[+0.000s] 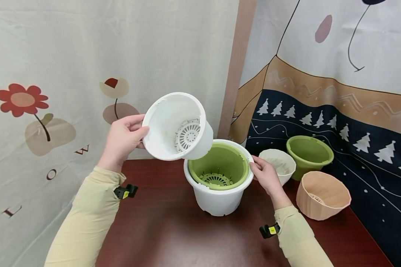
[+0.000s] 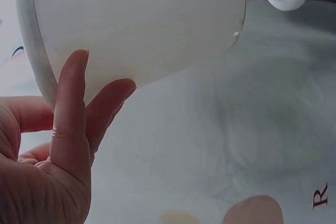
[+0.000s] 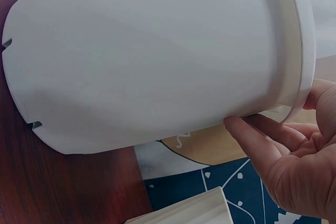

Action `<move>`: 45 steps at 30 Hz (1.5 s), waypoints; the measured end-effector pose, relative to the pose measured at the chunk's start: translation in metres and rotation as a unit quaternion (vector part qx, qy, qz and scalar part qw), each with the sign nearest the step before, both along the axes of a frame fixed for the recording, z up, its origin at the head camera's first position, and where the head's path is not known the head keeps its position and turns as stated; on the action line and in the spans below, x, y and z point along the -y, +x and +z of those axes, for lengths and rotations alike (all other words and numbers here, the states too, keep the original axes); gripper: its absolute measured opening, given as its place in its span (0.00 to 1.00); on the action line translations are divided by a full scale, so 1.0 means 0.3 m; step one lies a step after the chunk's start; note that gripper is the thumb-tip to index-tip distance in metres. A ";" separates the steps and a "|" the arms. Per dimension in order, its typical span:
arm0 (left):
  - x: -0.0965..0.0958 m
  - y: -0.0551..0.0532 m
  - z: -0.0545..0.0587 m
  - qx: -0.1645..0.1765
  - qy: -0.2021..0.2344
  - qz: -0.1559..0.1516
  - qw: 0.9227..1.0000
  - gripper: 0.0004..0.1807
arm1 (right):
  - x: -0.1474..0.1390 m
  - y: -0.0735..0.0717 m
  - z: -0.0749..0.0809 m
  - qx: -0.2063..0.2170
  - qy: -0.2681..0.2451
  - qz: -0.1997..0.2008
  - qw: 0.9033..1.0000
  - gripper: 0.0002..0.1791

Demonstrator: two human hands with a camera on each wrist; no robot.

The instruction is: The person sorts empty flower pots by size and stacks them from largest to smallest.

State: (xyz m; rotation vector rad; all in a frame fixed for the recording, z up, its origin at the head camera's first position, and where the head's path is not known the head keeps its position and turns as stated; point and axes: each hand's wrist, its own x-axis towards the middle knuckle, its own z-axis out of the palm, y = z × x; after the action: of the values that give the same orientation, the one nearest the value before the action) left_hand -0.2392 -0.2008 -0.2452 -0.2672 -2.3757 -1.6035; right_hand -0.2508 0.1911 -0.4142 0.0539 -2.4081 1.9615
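Observation:
In the head view my left hand [image 1: 125, 138] pinches the rim of a small white flowerpot [image 1: 163, 129], tilted in the air with its slotted bottom showing. Thumb and fingers grip that rim from both sides in the left wrist view. Below and to the right stands a larger white flowerpot [image 1: 217, 200] on the table, with a green flowerpot [image 1: 234, 163] nested inside it. My right hand [image 1: 266, 176] holds the larger pot's rim at its right side, fingers beneath the lip in the right wrist view.
Right of my right hand are a white faceted pot [image 1: 280, 163], another green pot [image 1: 309, 150] and a peach pot [image 1: 324, 194]. They stand on the dark red table [image 1: 160, 222]. Printed curtains [image 1: 187, 48] hang behind the table and along its right side.

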 end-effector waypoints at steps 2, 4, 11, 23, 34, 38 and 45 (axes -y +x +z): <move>-0.011 0.000 0.001 0.002 0.000 -0.006 1.000 0.21 | 0.000 0.000 0.000 0.000 0.001 0.000 1.000 0.27; -0.024 -0.001 0.002 0.006 0.000 -0.010 1.000 0.21 | 0.000 0.000 0.000 0.000 0.000 0.000 1.000 0.27; -0.063 -0.009 0.008 0.011 0.010 -0.025 1.000 0.21 | -0.001 -0.001 0.002 0.006 -0.003 0.000 1.000 0.27; -0.114 -0.027 0.000 0.019 0.007 -0.040 0.999 0.20 | 0.000 0.004 0.003 0.006 -0.006 0.000 1.000 0.27; -0.155 -0.045 -0.014 0.044 0.010 -0.072 0.996 0.20 | -0.001 0.002 0.006 0.010 -0.011 0.000 1.000 0.27; -0.176 -0.052 -0.023 0.061 -0.002 -0.075 0.995 0.21 | 0.001 0.003 0.005 0.008 -0.010 0.002 1.000 0.27; -0.214 -0.069 -0.051 0.082 -0.007 -0.088 0.993 0.21 | -0.001 0.001 -0.001 0.008 -0.011 0.001 1.000 0.27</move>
State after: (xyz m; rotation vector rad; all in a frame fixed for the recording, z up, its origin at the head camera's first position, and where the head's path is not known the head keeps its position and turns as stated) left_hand -0.2598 -0.1365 -0.2605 -0.3705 -2.5506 -1.7478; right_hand -0.2506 0.1914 -0.4145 0.0387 -2.3968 1.9969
